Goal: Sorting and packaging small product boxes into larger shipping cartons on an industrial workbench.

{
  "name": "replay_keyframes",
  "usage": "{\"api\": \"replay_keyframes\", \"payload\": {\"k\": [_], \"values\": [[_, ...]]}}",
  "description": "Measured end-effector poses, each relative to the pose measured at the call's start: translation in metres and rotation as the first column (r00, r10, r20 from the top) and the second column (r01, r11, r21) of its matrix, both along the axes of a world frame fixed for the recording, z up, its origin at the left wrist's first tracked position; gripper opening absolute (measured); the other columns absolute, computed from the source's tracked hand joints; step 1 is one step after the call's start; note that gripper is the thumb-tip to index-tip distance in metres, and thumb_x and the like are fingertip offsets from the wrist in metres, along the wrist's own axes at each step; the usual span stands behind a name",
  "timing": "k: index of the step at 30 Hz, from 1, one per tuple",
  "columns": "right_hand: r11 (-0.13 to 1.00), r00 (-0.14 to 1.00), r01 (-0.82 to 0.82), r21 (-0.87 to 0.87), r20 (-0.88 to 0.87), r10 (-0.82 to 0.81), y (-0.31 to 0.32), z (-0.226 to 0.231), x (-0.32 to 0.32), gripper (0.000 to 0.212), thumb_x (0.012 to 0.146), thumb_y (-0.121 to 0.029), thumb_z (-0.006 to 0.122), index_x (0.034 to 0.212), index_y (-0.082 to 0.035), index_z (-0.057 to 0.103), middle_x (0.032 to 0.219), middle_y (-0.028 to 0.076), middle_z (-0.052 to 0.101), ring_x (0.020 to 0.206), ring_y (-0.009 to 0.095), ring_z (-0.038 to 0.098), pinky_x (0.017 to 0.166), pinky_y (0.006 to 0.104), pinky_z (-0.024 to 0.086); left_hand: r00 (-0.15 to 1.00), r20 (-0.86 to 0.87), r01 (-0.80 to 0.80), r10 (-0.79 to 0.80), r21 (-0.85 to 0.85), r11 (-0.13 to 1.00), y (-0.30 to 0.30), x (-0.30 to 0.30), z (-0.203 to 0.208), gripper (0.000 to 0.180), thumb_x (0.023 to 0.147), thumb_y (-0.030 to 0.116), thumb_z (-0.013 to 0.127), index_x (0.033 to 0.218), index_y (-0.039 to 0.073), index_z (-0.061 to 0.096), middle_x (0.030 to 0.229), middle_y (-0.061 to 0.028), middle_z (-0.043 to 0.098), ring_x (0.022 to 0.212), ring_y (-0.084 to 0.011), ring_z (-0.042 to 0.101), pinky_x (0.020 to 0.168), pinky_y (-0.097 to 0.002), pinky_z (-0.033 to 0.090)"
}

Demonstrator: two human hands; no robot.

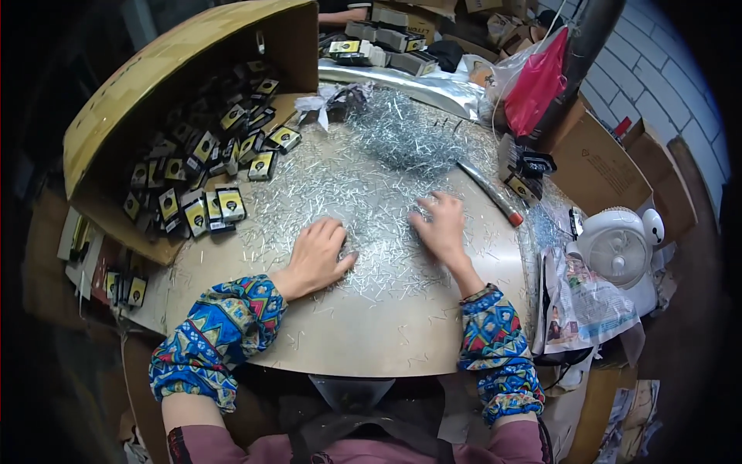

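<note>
Metal pins (pixel 379 267) strewn across a round-edged worktop (pixel 355 332), with the left hand (pixel 315 255) and right hand (pixel 440 232) palm down over them.

The fingers of both are loosely bent and unclenched; whether a pin is caught under them, I cannot tell. Pins, too many to count, fill the gap between the hands and thin out toward the front edge, leaving room there. One cardboard carton (pixel 185 50) walls the left, its small black-and-yellow boxes (pixel 230 203) too piled to count. Rearward sits one tangled heap (pixel 406 131); right of it, one red-tipped rod (pixel 491 193).
</note>
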State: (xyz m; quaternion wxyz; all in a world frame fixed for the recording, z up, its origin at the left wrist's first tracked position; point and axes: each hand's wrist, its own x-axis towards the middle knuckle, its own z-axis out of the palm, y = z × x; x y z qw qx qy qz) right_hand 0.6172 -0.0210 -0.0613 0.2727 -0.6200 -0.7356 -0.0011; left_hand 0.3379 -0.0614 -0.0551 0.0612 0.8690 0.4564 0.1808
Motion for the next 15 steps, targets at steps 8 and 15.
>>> {"api": "replay_keyframes", "payload": {"k": [8, 15], "values": [[0.944, 0.971, -0.228, -0.237, -0.133, 0.201, -0.018, 0.012, 0.006, 0.024, 0.078, -0.015, 0.066, 0.099, -0.006, 0.075, 0.103, 0.020, 0.066, 0.094, 0.035, 0.063, 0.085, 0.0396, 0.052, 0.993, 0.108, 0.019, -0.042, 0.203, 0.979, -0.015, -0.011, -0.005, 0.024, 0.079, 0.020, 0.075, 0.086, 0.004, 0.058, 0.096, -0.0121, 0.059, 0.090, -0.0273, 0.057, 0.078, -0.0387, 0.047], [0.976, 0.797, -0.164, 0.141, -0.565, 0.215, -0.006, 0.085, 0.043, 0.016, 0.087, -0.003, 0.069, 0.101, -0.001, 0.076, 0.093, 0.005, 0.074, 0.078, 0.005, 0.063, 0.072, 0.0201, 0.050, 0.744, 0.656, -0.095, 0.127, -0.085, 0.992, 0.020, 0.010, 0.095, 0.010, 0.081, 0.007, 0.069, 0.080, 0.005, 0.059, 0.085, -0.0049, 0.063, 0.075, -0.0139, 0.061, 0.064, -0.0295, 0.050]]}}
